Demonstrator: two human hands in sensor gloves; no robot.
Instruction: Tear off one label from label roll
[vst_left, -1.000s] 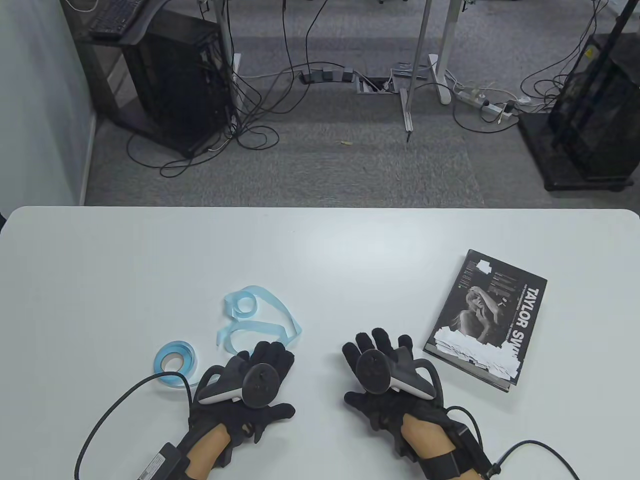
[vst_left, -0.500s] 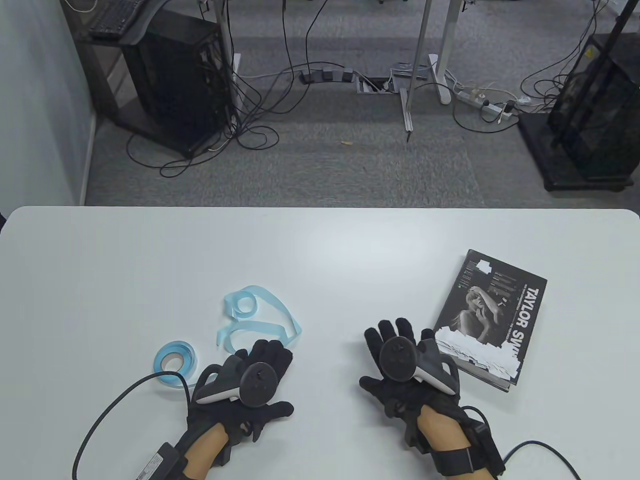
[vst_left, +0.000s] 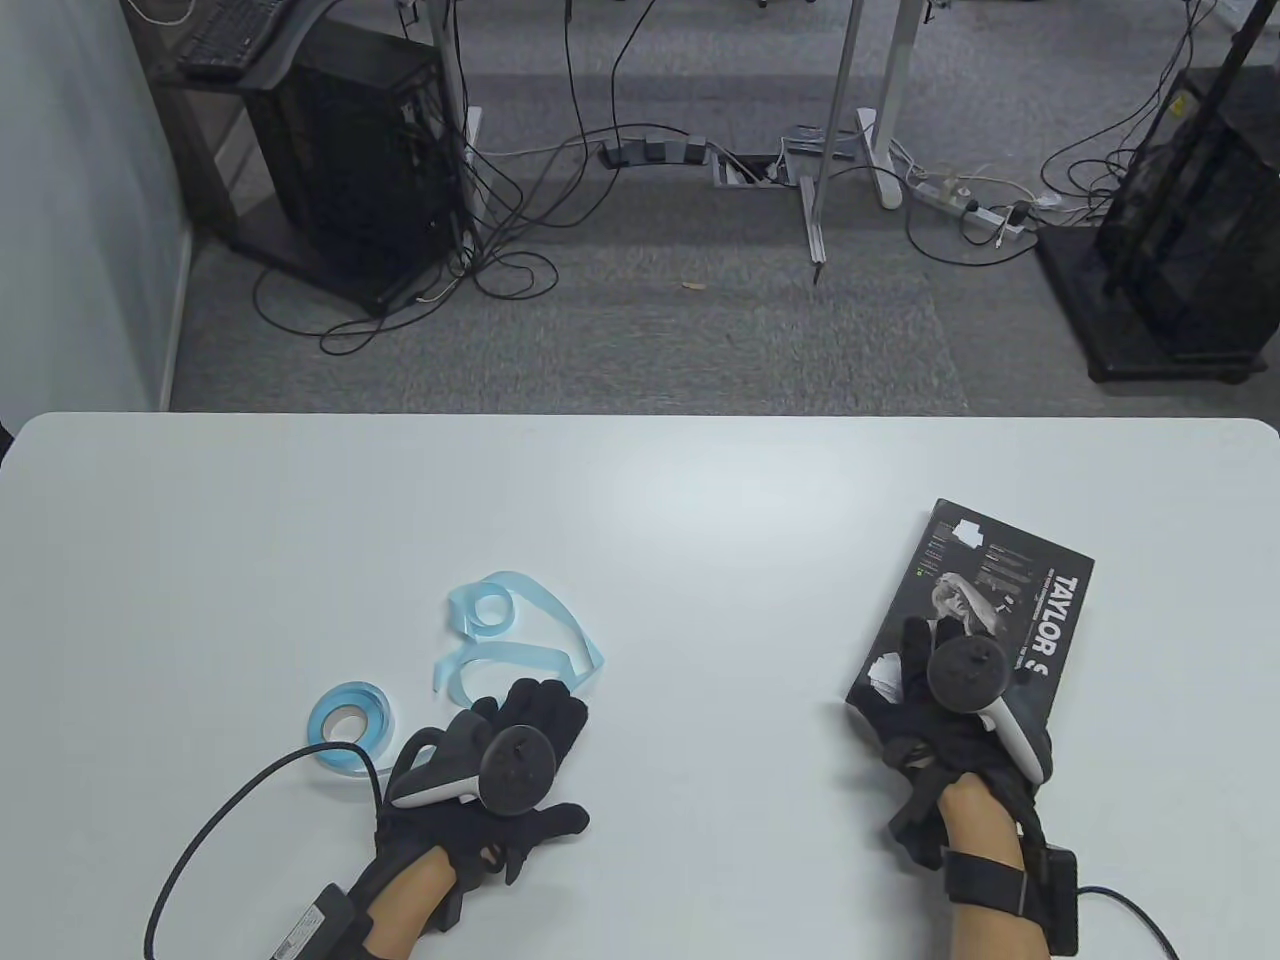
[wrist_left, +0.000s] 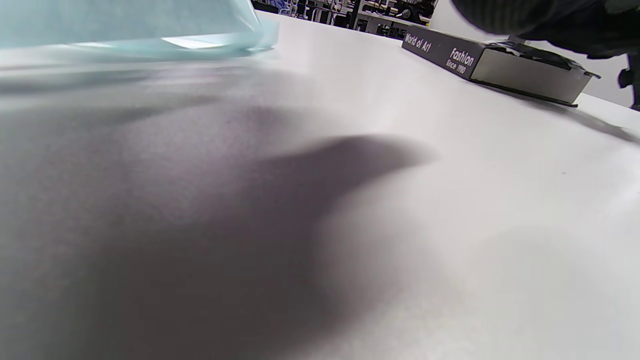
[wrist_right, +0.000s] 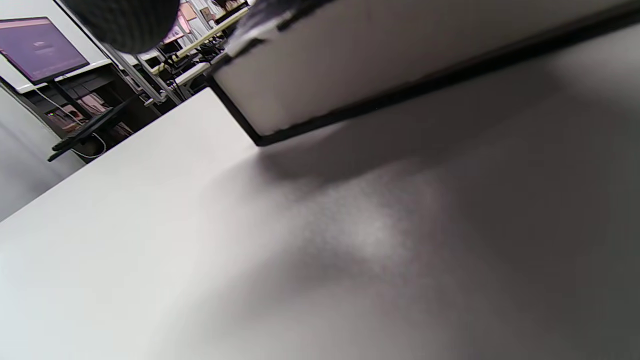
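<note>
Label roll (vst_left: 346, 727) is lying flat on the white table (vst_left: 640, 500), just left of the left hand (vst_left: 500, 770) and apart from it, its pale blue windings circling a pale core. That left hand is resting palm-down near the table's front edge, fingers loosely spread and holding nothing, with a tracker (vst_left: 480, 770) sitting on its back and a black cable (vst_left: 215, 840) running off toward the front-left. Its fingertips are lying close to the end of a loose blue backing strip (vst_left: 520, 640), which is curling across the table in loops beyond the hand; whether they are touching the strip cannot be told. In the left wrist view the same strip (wrist_left: 135, 25) is showing as a pale blue band at the top.

Well to the right, the right hand (vst_left: 950, 715) is resting on the near corner of a black book (vst_left: 1010, 600), its fingers covering the white scraps (vst_left: 885, 670) stuck there; whether it is gripping anything cannot be told. In the right wrist view the book's page edge (wrist_right: 400, 60) is sitting close above the table, with a gloved fingertip (wrist_right: 125, 22) hanging in at the top-left corner. The book is lying flat, angled toward the table's right side.
</note>
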